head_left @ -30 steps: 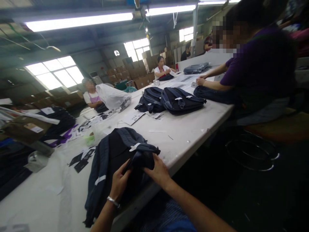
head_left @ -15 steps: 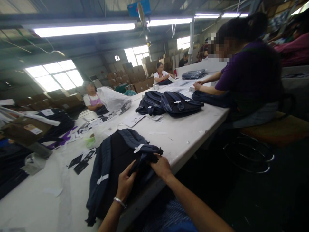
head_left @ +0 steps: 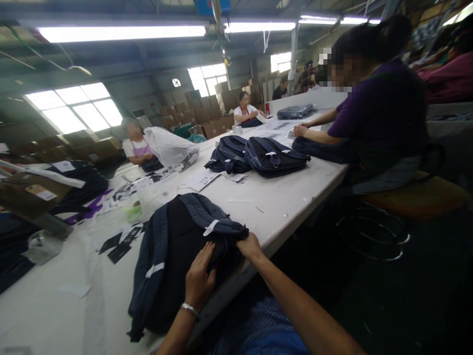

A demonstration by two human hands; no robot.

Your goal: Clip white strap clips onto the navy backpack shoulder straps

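Observation:
A dark navy backpack (head_left: pixel 173 256) lies flat on the white table (head_left: pixel 295 197), right at its near edge. My left hand (head_left: pixel 199 278) rests on the backpack's dark middle with its fingers stretched out and flat. My right hand (head_left: pixel 250 246) is closed on the backpack's folded top end, just below a small white tag (head_left: pixel 211 227). A bracelet sits on my left wrist.
Two more navy backpacks (head_left: pixel 258 155) lie further along the table. A person in purple (head_left: pixel 377 113) sits at the right edge, handling another bag. Black paper tags (head_left: pixel 118 246), a green cup (head_left: pixel 133 211) and a clear plastic bag (head_left: pixel 172 148) lie to the left.
My left hand has let go of the folded end and now lies flat on the backpack. My right hand has shifted slightly up along the top end.

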